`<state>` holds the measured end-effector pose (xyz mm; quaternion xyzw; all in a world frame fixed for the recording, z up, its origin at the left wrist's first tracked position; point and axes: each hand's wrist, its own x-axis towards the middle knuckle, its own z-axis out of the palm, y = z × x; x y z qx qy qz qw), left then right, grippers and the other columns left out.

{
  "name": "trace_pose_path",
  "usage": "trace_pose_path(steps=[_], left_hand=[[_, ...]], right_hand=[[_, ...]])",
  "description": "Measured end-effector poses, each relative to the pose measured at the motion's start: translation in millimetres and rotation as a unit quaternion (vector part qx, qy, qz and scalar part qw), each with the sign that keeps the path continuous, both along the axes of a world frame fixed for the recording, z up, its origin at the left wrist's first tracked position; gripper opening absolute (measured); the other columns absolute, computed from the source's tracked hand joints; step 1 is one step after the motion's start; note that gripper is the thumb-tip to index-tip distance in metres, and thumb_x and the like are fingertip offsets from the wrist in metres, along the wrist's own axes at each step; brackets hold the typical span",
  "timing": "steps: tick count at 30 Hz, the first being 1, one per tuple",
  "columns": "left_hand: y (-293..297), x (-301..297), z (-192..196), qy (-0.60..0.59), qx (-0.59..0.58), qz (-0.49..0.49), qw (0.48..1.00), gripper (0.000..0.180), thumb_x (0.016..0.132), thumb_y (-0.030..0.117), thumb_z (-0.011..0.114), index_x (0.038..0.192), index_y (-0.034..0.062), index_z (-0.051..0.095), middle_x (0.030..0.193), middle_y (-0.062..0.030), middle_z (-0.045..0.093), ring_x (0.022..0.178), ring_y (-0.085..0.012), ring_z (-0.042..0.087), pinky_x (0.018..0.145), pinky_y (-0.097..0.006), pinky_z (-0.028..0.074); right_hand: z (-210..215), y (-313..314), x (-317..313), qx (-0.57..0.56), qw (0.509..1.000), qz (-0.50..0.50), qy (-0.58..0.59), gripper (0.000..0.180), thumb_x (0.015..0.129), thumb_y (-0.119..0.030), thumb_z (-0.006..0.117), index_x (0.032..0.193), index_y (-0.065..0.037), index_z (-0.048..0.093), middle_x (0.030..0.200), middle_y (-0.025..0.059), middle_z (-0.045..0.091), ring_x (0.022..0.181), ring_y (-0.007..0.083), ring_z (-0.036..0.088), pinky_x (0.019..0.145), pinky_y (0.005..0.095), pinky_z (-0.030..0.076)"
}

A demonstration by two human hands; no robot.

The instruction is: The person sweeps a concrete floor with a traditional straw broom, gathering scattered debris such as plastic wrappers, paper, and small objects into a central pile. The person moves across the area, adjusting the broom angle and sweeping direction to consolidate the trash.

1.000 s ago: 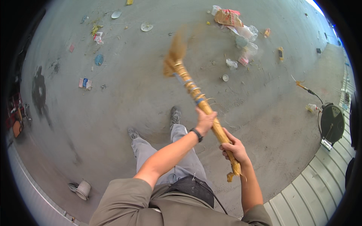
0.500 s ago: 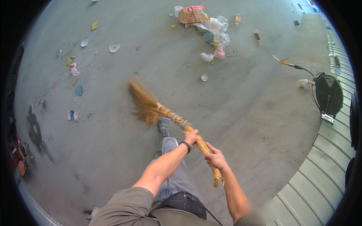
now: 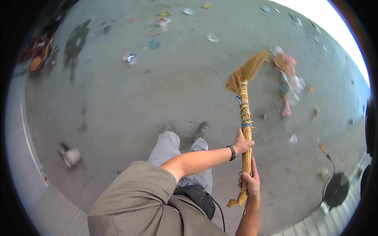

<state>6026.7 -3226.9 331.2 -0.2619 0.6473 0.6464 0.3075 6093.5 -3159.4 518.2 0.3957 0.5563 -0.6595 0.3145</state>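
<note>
A straw broom [image 3: 245, 112] with a bound handle is held up to my right, its bristles pointing away from me and bent over to the right. My left hand [image 3: 242, 144], with a dark band at the wrist, is closed around the middle of the handle. Lower down, near the knotted end, my right hand [image 3: 251, 181] wraps round the same handle. Just right of the bristles lies a heap of litter [image 3: 289, 72] with brown paper, clear plastic and red-and-white scraps.
More litter is scattered on the grey floor, including a pale disc [image 3: 212, 37], a blue disc [image 3: 155, 44] and a blue-and-white scrap [image 3: 130, 59]. A dark hose reel [image 3: 336, 190] stands at the lower right. A whitish cylindrical thing [image 3: 72, 157] lies at the left.
My view has turned left, so the litter and hose reel appear shifted. The broom has swung from left of my feet to my right, with both hands still on it.
</note>
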Motion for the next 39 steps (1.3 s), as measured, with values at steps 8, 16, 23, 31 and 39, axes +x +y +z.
trace_pose_path(steps=[8, 16, 23, 31, 39], left_hand=[[-376.8, -33.5, -63.0, -0.021, -0.013, 0.392, 0.92, 0.048, 0.075, 0.013, 0.078, 0.112, -0.0015, 0.051, 0.087, -0.0088, 0.063, 0.069, -0.0188, 0.064, 0.065, -0.033, 0.055], [-780.8, -63.2, -143.6, -0.086, 0.1, 0.595, 0.793, 0.023, 0.084, 0.016, 0.062, 0.101, 0.0085, 0.05, 0.072, -0.0077, 0.052, 0.068, -0.0224, 0.058, 0.066, -0.042, 0.058], [-713.4, -144.8, -227.0, -0.19, -0.03, 0.309, 0.931, 0.087, 0.077, 0.016, 0.064, 0.134, -0.0033, 0.002, 0.097, -0.0221, 0.061, 0.068, -0.0262, 0.065, 0.062, -0.041, 0.057], [-460.2, -211.1, -125.9, -0.173, 0.1, 0.061, 0.978, 0.118, 0.08, 0.022, 0.068, 0.149, 0.0034, -0.026, 0.11, -0.0277, 0.064, 0.079, -0.0301, 0.071, 0.072, -0.039, 0.058], [-521.6, -234.0, -8.4, -0.058, 0.275, 0.271, 0.921, 0.104, 0.082, 0.006, 0.064, 0.153, 0.013, -0.011, 0.096, -0.0155, 0.06, 0.064, -0.0224, 0.064, 0.057, -0.036, 0.056]], right_hand=[[-106.3, -277.1, -126.1, -0.211, 0.916, 0.333, -0.068, 0.046, 0.083, -0.005, 0.061, 0.127, -0.002, 0.047, 0.081, 0.0088, 0.06, 0.067, 0.0179, 0.062, 0.059, 0.0326, 0.054], [-212.2, -667.6, -202.8, -0.253, 0.869, 0.421, -0.063, 0.057, 0.087, -0.008, 0.061, 0.141, -0.013, 0.046, 0.08, 0.0057, 0.059, 0.063, 0.0152, 0.058, 0.053, 0.0306, 0.05], [-241.4, -644.9, -223.2, -0.137, 0.965, 0.11, -0.193, 0.056, 0.089, -0.011, 0.056, 0.144, -0.022, 0.048, 0.072, 0.0055, 0.056, 0.053, 0.0141, 0.052, 0.045, 0.0288, 0.046], [-105.1, -486.3, -230.9, -0.005, 0.987, -0.089, -0.134, 0.075, 0.088, -0.003, 0.053, 0.155, -0.025, 0.027, 0.081, 0.0085, 0.057, 0.057, 0.0142, 0.051, 0.049, 0.0265, 0.046], [-7.6, -525.9, -277.6, 0.074, 0.986, 0.121, -0.093, 0.083, 0.08, -0.002, 0.061, 0.156, -0.016, 0.029, 0.078, 0.005, 0.057, 0.057, 0.013, 0.055, 0.05, 0.0272, 0.048]])
